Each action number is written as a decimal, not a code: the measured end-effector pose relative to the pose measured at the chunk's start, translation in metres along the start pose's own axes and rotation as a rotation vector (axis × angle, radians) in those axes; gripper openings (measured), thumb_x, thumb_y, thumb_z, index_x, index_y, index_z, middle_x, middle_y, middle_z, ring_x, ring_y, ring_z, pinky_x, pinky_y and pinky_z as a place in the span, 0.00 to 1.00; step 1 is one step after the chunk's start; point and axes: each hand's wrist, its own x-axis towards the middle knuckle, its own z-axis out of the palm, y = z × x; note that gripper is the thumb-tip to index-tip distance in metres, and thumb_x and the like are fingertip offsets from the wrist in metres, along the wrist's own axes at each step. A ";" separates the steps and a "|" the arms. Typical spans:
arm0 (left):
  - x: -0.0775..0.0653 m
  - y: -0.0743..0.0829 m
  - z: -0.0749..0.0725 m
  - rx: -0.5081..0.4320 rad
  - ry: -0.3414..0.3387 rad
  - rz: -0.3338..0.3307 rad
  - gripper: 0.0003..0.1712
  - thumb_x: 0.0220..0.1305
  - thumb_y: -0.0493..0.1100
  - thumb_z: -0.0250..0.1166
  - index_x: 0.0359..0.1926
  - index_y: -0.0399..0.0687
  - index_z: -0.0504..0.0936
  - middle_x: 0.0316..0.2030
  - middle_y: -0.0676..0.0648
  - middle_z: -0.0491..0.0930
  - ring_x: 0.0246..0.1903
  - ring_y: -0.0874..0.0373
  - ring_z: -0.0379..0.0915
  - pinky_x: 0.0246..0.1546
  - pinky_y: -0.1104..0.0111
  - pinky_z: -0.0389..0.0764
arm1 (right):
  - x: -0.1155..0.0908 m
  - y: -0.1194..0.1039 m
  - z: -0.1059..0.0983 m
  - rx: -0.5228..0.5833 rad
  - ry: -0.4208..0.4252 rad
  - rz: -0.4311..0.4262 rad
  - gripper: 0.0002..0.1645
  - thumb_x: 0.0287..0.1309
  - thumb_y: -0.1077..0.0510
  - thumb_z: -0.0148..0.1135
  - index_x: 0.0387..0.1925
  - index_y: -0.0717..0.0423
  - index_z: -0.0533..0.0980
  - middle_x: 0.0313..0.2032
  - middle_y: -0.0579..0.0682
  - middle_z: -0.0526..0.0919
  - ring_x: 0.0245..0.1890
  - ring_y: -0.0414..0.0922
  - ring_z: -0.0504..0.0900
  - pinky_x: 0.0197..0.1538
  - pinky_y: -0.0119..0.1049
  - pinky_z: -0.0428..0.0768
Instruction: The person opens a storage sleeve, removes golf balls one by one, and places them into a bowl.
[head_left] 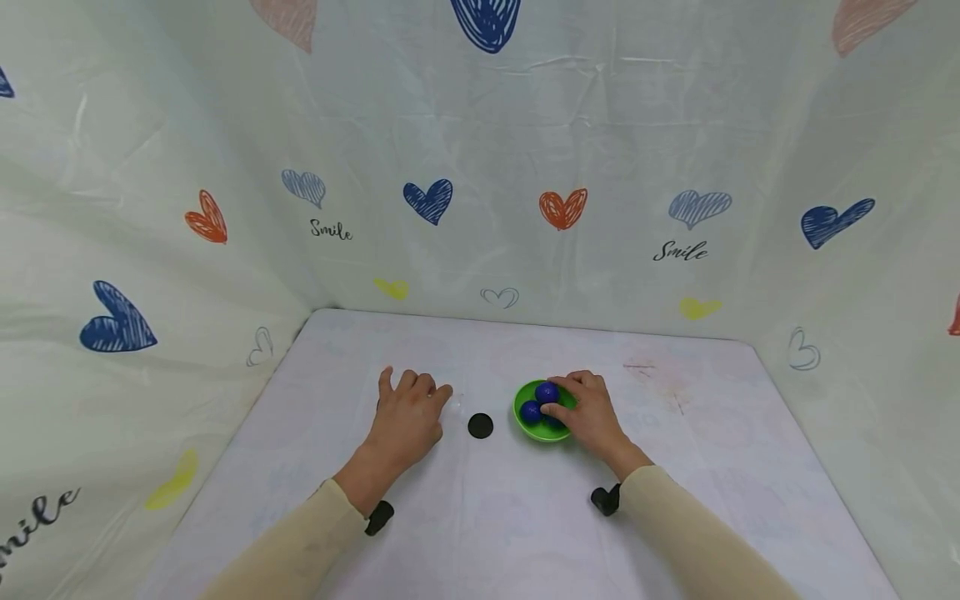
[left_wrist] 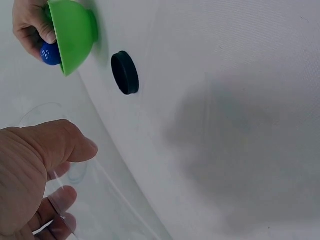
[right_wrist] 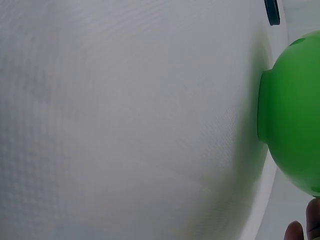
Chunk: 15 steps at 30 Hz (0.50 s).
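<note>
My left hand [head_left: 405,417] is left of the black lid, its fingers curled around a clear, see-through container [left_wrist: 100,200]. Much of that container's outline is too faint to trace. Over the green bowl [head_left: 519,415], my right hand [head_left: 592,412] pinches a blue ball [head_left: 547,392] between thumb and fingers, at the bowl's rim. Another blue ball [head_left: 530,412] lies in the bowl to the left, and a further one is partly hidden under the thumb. In the right wrist view, the bowl's outside [right_wrist: 297,115] fills the right edge, with fingertips [right_wrist: 295,231] below it.
A round black lid [head_left: 481,426] lies on the white table [head_left: 480,517] between the left hand and the bowl. Behind and beside the table hangs a pale sheet [head_left: 495,133] printed with hearts. Both wrists carry black camera mounts.
</note>
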 end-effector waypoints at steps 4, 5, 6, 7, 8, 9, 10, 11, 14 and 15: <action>-0.001 0.000 0.000 -0.012 0.011 0.001 0.24 0.54 0.39 0.78 0.53 0.53 0.87 0.43 0.45 0.84 0.50 0.44 0.76 0.64 0.29 0.66 | 0.000 -0.001 0.000 0.007 -0.014 0.016 0.33 0.63 0.48 0.76 0.67 0.50 0.80 0.60 0.56 0.72 0.64 0.57 0.66 0.67 0.58 0.71; -0.001 0.000 0.000 -0.015 0.013 0.000 0.24 0.54 0.39 0.78 0.53 0.53 0.87 0.43 0.45 0.84 0.50 0.44 0.76 0.64 0.29 0.66 | 0.000 -0.001 0.000 0.014 -0.015 0.021 0.33 0.63 0.48 0.76 0.67 0.50 0.80 0.60 0.56 0.72 0.64 0.57 0.66 0.67 0.58 0.71; -0.001 0.000 0.001 -0.018 0.014 -0.001 0.24 0.54 0.39 0.78 0.53 0.53 0.87 0.43 0.45 0.84 0.50 0.44 0.76 0.64 0.29 0.66 | 0.000 -0.001 0.000 0.013 -0.017 0.021 0.33 0.63 0.48 0.76 0.67 0.51 0.80 0.60 0.56 0.72 0.64 0.58 0.66 0.67 0.59 0.71; -0.001 0.000 0.001 -0.019 0.012 -0.004 0.24 0.54 0.39 0.78 0.53 0.53 0.87 0.43 0.45 0.84 0.50 0.44 0.76 0.65 0.29 0.66 | 0.000 0.000 0.001 0.016 -0.019 0.025 0.33 0.63 0.48 0.76 0.67 0.51 0.79 0.61 0.56 0.72 0.65 0.58 0.66 0.68 0.59 0.71; -0.001 0.000 0.001 -0.021 0.010 -0.006 0.24 0.54 0.39 0.78 0.53 0.53 0.87 0.43 0.45 0.84 0.50 0.44 0.76 0.65 0.29 0.66 | 0.000 0.000 0.001 0.015 -0.020 0.024 0.33 0.63 0.48 0.75 0.67 0.51 0.79 0.61 0.57 0.72 0.65 0.58 0.66 0.68 0.60 0.71; -0.001 0.000 0.001 -0.022 0.007 -0.009 0.24 0.54 0.39 0.78 0.53 0.53 0.87 0.43 0.45 0.84 0.50 0.44 0.76 0.65 0.29 0.66 | 0.001 0.000 0.001 0.015 -0.020 0.024 0.32 0.63 0.48 0.75 0.67 0.51 0.79 0.61 0.57 0.71 0.65 0.58 0.66 0.68 0.60 0.71; -0.001 0.000 0.001 -0.025 0.004 -0.012 0.24 0.54 0.39 0.78 0.54 0.53 0.87 0.43 0.45 0.84 0.50 0.44 0.76 0.65 0.29 0.66 | 0.001 0.000 0.002 0.015 -0.019 0.024 0.32 0.63 0.48 0.75 0.67 0.51 0.79 0.61 0.57 0.71 0.65 0.59 0.66 0.68 0.60 0.71; -0.001 -0.001 0.001 -0.027 0.002 -0.014 0.24 0.54 0.39 0.78 0.54 0.53 0.86 0.43 0.45 0.84 0.50 0.44 0.76 0.65 0.29 0.66 | 0.001 0.001 0.002 0.016 -0.018 0.023 0.32 0.63 0.48 0.75 0.67 0.51 0.79 0.61 0.57 0.72 0.65 0.59 0.66 0.68 0.61 0.71; -0.002 -0.001 0.001 -0.037 -0.001 -0.022 0.24 0.54 0.39 0.77 0.54 0.53 0.86 0.44 0.45 0.84 0.51 0.44 0.76 0.65 0.29 0.65 | 0.001 0.001 0.002 0.014 -0.011 0.018 0.31 0.64 0.49 0.75 0.66 0.51 0.79 0.61 0.57 0.72 0.66 0.58 0.66 0.69 0.61 0.71; -0.002 -0.001 0.000 -0.040 -0.004 -0.026 0.24 0.54 0.39 0.77 0.54 0.53 0.86 0.44 0.45 0.84 0.51 0.43 0.76 0.65 0.29 0.65 | 0.001 0.001 0.002 0.015 -0.008 0.019 0.31 0.64 0.49 0.75 0.66 0.50 0.79 0.61 0.56 0.72 0.66 0.58 0.66 0.69 0.61 0.71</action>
